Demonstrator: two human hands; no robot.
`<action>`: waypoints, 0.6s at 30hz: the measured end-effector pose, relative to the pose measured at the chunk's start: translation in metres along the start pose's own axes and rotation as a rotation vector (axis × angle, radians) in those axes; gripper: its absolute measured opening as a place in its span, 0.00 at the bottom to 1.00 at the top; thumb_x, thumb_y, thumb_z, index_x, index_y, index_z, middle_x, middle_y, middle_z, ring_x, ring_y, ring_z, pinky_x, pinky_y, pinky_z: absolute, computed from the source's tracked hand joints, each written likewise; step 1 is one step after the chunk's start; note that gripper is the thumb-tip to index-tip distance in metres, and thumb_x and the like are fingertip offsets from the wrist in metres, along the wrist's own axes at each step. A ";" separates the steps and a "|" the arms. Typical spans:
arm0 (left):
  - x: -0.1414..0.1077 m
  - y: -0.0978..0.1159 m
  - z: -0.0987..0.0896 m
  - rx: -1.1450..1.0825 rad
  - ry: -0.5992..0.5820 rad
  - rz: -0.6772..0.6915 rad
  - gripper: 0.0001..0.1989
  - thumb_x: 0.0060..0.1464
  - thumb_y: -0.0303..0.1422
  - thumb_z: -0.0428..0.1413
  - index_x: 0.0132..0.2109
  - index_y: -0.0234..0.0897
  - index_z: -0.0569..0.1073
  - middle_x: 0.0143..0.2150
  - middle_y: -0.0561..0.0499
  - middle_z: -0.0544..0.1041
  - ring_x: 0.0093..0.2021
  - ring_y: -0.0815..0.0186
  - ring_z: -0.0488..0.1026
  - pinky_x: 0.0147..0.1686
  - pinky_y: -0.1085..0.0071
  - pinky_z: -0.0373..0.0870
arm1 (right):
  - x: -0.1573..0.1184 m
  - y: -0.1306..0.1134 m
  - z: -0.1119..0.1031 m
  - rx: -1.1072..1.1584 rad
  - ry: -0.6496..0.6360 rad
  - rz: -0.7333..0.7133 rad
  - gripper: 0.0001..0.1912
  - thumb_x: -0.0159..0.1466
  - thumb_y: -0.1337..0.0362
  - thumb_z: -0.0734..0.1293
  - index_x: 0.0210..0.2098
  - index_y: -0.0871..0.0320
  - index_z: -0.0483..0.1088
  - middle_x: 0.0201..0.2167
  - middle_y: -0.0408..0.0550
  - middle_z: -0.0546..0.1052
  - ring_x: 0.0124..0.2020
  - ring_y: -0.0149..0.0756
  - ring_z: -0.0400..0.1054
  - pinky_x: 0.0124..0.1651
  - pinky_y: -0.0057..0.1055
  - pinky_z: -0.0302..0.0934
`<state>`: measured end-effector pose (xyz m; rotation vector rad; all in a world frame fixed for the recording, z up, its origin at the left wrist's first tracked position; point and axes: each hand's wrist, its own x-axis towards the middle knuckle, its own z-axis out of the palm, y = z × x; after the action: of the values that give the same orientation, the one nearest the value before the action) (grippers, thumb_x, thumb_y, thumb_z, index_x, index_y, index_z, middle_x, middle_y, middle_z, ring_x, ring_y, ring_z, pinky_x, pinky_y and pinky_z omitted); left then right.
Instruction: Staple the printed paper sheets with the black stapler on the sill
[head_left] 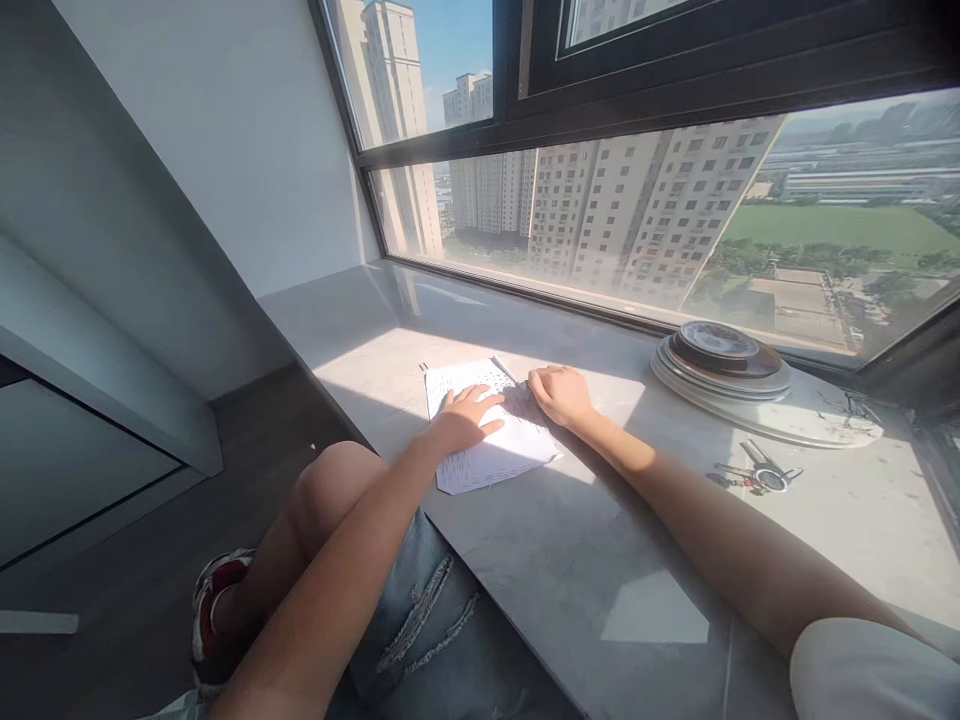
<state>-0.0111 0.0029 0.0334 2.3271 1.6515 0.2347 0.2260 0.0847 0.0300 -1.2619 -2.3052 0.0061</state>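
A white sheet of paper (495, 457) with rows of dark writing lies on the sunlit windowsill. My left hand (465, 416) rests flat on it with the fingers spread. At the paper's right edge is my right hand (561, 394), its fingers curled closed. Whatever those fingers hold, if anything, is hidden from this side. The shadow of my right hand falls across the upper right part of the sheet.
Stacked plates (720, 362) stand on the pale stone sill (555, 560) to the right, by the window. Nearer lies a metal object with a round ring (769, 477), perhaps keys. My bent knee (341, 480) is beside the sill's front edge.
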 end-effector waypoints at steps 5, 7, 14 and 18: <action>0.001 -0.002 0.002 -0.007 0.008 0.002 0.30 0.73 0.50 0.47 0.76 0.52 0.66 0.83 0.46 0.56 0.81 0.44 0.51 0.78 0.34 0.40 | 0.000 0.000 0.002 0.032 0.030 0.153 0.35 0.82 0.56 0.49 0.26 0.57 0.74 0.29 0.58 0.79 0.32 0.43 0.69 0.39 0.38 0.57; 0.002 -0.004 0.005 -0.011 0.016 0.011 0.30 0.73 0.51 0.47 0.76 0.52 0.66 0.83 0.46 0.56 0.81 0.43 0.51 0.78 0.33 0.40 | -0.001 0.000 0.003 0.026 0.031 0.165 0.35 0.82 0.55 0.49 0.27 0.58 0.75 0.29 0.58 0.79 0.32 0.44 0.69 0.39 0.38 0.56; 0.004 -0.004 0.008 -0.037 0.023 0.030 0.30 0.73 0.50 0.49 0.76 0.52 0.67 0.83 0.45 0.56 0.81 0.42 0.51 0.78 0.32 0.39 | -0.001 -0.009 -0.005 -0.139 -0.059 -0.061 0.28 0.80 0.62 0.52 0.32 0.59 0.78 0.34 0.59 0.83 0.37 0.47 0.73 0.45 0.41 0.57; 0.003 -0.002 0.007 -0.030 0.033 0.018 0.29 0.73 0.48 0.50 0.75 0.50 0.68 0.82 0.44 0.58 0.81 0.42 0.51 0.78 0.33 0.38 | 0.000 -0.013 -0.009 -0.184 -0.092 -0.104 0.28 0.80 0.62 0.52 0.35 0.60 0.79 0.36 0.60 0.84 0.38 0.46 0.73 0.45 0.40 0.56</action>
<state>-0.0097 0.0054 0.0260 2.3287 1.6310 0.3014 0.2199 0.0755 0.0405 -1.2516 -2.4955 -0.1918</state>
